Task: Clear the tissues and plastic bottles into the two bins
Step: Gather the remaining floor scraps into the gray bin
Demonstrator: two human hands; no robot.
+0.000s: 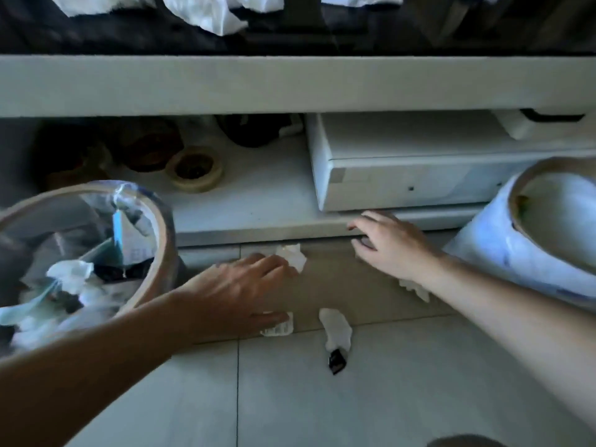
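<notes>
My left hand (238, 291) reaches low over the floor, fingers spread, its fingertips touching a crumpled white tissue (293, 254) beside the shelf base. Under its thumb lies a small white paper scrap (280, 329). My right hand (390, 243) hovers open near the edge of the low shelf, and another tissue (416, 288) shows under its wrist. One more white tissue (335, 327) lies on the tiles between my arms. The left bin (161, 233) holds tissues and a crushed plastic bottle (129, 227). The right bin (516, 201) has a white liner.
A white printer (403, 175) sits on the low shelf (258, 221), with a tape roll (195, 171) and dark objects further back. More tissues (206, 14) lie on the dark surface above. A small black item (337, 361) rests on the floor tiles.
</notes>
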